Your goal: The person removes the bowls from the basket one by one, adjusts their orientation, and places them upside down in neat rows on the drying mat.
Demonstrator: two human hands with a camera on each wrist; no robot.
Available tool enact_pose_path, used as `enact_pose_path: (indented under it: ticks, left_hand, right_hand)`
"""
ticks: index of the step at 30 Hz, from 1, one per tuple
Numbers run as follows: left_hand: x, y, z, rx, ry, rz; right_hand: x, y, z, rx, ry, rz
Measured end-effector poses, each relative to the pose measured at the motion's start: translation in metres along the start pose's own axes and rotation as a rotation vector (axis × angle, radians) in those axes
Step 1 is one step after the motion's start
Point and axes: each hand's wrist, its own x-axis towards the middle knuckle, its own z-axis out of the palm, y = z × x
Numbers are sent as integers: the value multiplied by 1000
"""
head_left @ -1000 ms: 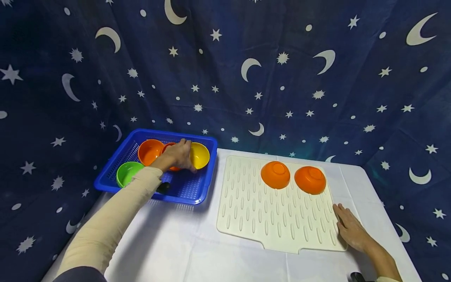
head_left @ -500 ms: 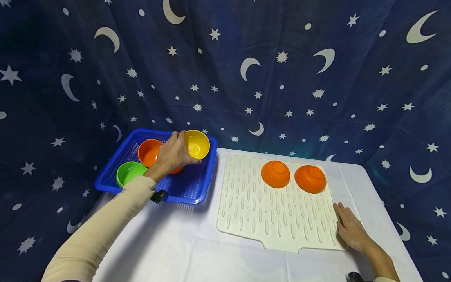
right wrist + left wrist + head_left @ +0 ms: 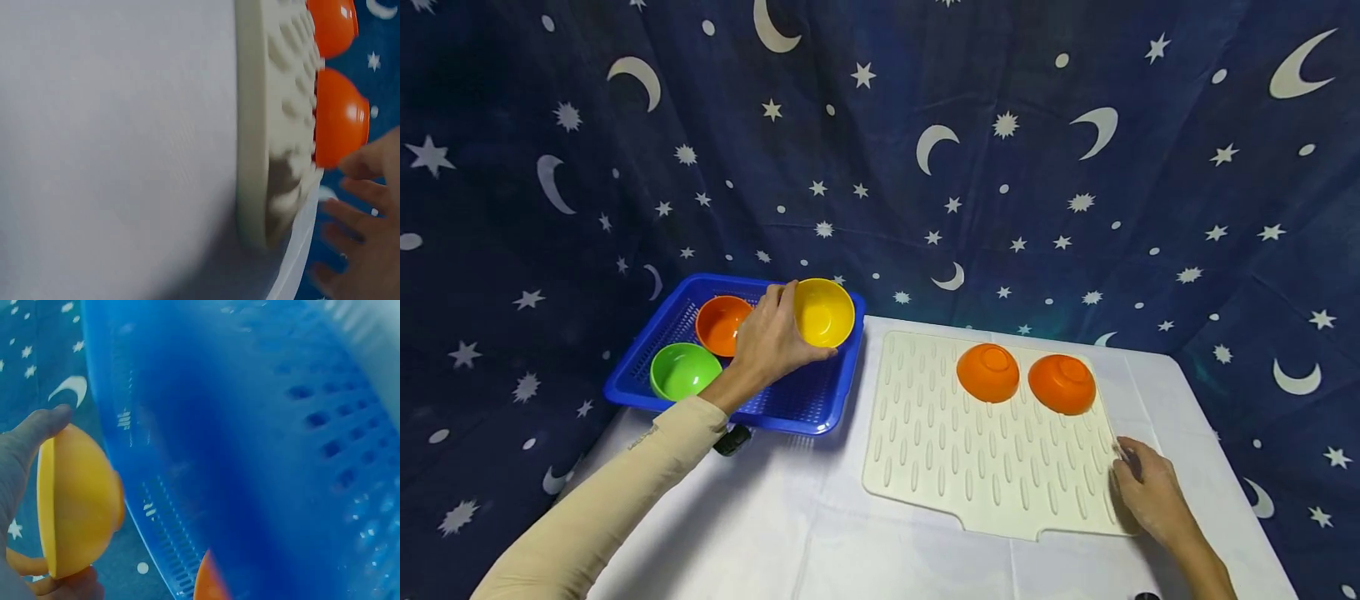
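My left hand (image 3: pixel 769 340) grips a yellow bowl (image 3: pixel 824 313) by its rim, above the right part of a blue basket (image 3: pixel 808 398). In the left wrist view, the yellow bowl (image 3: pixel 81 500) is tilted on its side between thumb and fingers. An orange bowl (image 3: pixel 719 325) and a green bowl (image 3: pixel 683 372) sit in the basket, near the left forearm. My right hand (image 3: pixel 1153 492), fingers loosely bent and holding nothing, is at the right edge of a cream draining mat (image 3: pixel 970 467). Two orange bowls, one left (image 3: pixel 988 372) and one right (image 3: pixel 1062 384), lie upside down on the mat.
White cloth (image 3: pixel 737 517) covers the table beneath the basket and mat. A dark blue curtain (image 3: pixel 880 150) with moons and stars hangs close behind and at both sides. The basket's raised rim (image 3: pixel 741 279) runs around the bowls.
My left hand has lifted the yellow bowl up from the basket floor and moved it slightly right. My right hand's fingers, flat by the mat's edge before, are now bent and raised.
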Motion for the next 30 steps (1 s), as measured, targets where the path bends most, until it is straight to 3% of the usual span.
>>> enact_pose_path:
  ticks: [3,5,7,11,14,18,20,24,30]
  left_hand:
    - [-9,2,1,-2,43,46]
    - [-15,4,2,-12,61,74]
    - [-20,5,3,-26,78,96]
    - [-27,9,4,-55,122,127]
    - [-31,12,6,-53,164,185]
    - [-35,17,7,-7,245,335]
    - [-37,21,7,10,279,412]
    - [-41,31,9,21,310,510]
    - [-49,42,16,106,339,590]
  right_hand:
    - [-11,-18,13,35,121,-55]
    - [-16,-31,21,66,151,-106]
    - [-19,-44,28,103,134,-135]
    - [-19,-65,37,223,19,-94]
    - [-18,-75,44,312,32,-75]
    - [-16,-89,54,389,127,-108]
    - [-15,-97,58,421,134,-127]
    - [-13,-112,68,472,99,-176]
    - [-5,-131,89,514,25,-232]
